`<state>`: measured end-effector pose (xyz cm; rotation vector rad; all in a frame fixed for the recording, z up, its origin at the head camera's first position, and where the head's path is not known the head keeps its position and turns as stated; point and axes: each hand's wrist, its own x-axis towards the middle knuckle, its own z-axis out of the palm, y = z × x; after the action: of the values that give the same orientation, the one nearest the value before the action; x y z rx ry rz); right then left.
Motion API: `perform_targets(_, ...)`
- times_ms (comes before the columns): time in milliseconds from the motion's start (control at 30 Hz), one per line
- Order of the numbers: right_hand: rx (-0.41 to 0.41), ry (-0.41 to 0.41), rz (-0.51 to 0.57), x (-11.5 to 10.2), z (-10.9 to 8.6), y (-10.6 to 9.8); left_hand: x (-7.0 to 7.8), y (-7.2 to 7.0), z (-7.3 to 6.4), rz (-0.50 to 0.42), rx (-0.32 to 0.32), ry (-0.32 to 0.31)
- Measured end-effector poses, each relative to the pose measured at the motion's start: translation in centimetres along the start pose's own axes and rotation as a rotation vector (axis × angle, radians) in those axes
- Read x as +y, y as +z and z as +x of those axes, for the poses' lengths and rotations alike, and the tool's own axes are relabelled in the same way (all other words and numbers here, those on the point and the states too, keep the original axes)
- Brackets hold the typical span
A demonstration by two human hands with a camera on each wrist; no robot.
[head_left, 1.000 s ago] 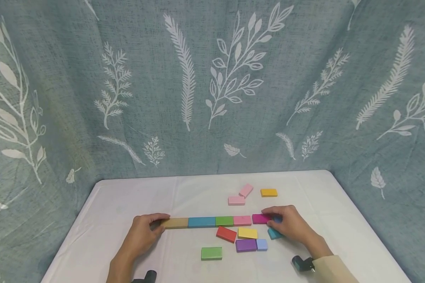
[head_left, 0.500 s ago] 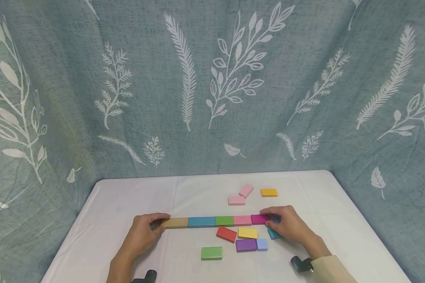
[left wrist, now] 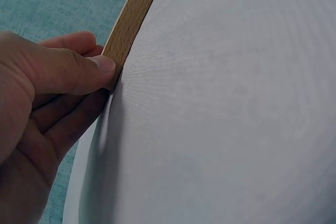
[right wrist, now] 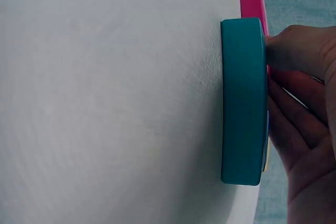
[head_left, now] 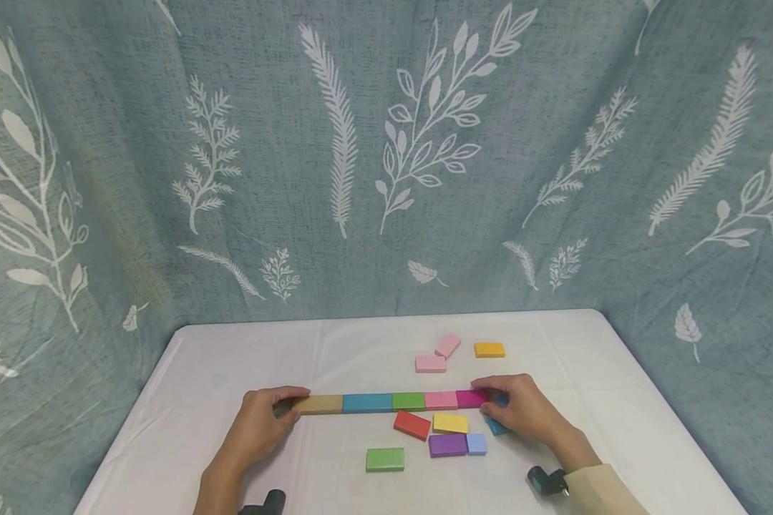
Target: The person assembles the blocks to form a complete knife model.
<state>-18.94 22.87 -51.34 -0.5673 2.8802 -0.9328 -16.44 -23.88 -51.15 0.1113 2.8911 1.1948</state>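
Note:
A straight row of blocks lies across the white table. From left to right it runs tan wooden block (head_left: 320, 405), blue block (head_left: 367, 403), green block (head_left: 408, 402), pink block (head_left: 441, 400) and magenta block (head_left: 470, 399), end to end. My left hand (head_left: 255, 429) pinches the tan block's left end between thumb and fingers; the left wrist view shows its wood grain (left wrist: 131, 24). At the other end, my right hand (head_left: 528, 409) holds the magenta block. A teal block (right wrist: 241, 103) lies just in front of the right thumb, and a blue block is partly hidden under that hand.
Close before the row lie a red block (head_left: 411, 425), yellow block (head_left: 450, 423), purple block (head_left: 447, 445) and light blue block (head_left: 477, 445). A light green block (head_left: 384, 460) is nearer. Behind are two pink blocks (head_left: 430, 365) and an orange block (head_left: 489, 350). A patterned curtain (head_left: 361, 179) surrounds the table.
My right hand has shifted slightly left with the magenta block, and the small gap between it and the pink block has closed. My left hand has stayed on the tan block.

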Motion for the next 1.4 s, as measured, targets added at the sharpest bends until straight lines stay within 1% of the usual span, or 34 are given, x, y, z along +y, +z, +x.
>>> perform_targets(133,0.054,-0.03,-0.003,-0.6,-0.2,0.2,0.0,0.0,0.0,-0.005,-0.001,0.006)
perform_targets(267,0.081,-0.057,0.01,-2.3,-0.5,0.6,0.0,-0.1,0.0,-0.001,-0.002,0.006)
perform_targets(367,0.075,-0.091,0.059,-3.8,-0.7,1.6,0.0,-0.2,0.0,0.005,-0.003,0.003)
perform_targets(467,0.075,-0.119,0.125,-5.1,-0.8,3.0,0.0,-0.2,0.0,0.007,-0.005,0.003)
perform_targets(567,0.066,-0.118,0.157,-6.0,-0.7,4.3,0.0,-0.2,0.0,0.007,-0.005,0.002)
perform_targets(667,0.028,-0.088,0.175,-6.9,-0.6,5.2,0.0,-0.2,0.1,0.005,-0.006,0.001)
perform_targets(800,-0.004,-0.053,0.183,-7.4,-0.4,5.9,-0.1,-0.1,0.1,0.002,-0.006,-0.001)
perform_targets(1033,-0.001,-0.02,0.172,-7.7,-0.9,6.5,-0.2,0.0,0.1,0.013,-0.003,-0.003)
perform_targets(1200,0.015,-0.043,0.163,-8.0,-1.4,6.6,-0.1,-0.1,0.0,0.01,-0.006,0.009)
perform_targets(1300,0.035,-0.064,0.135,-8.2,-1.3,6.7,-0.1,-0.1,-0.1,0.008,-0.002,0.011)
perform_targets(1400,0.039,-0.059,0.102,-8.3,-1.0,6.7,-0.2,0.0,-0.1,0.005,0.004,0.014)
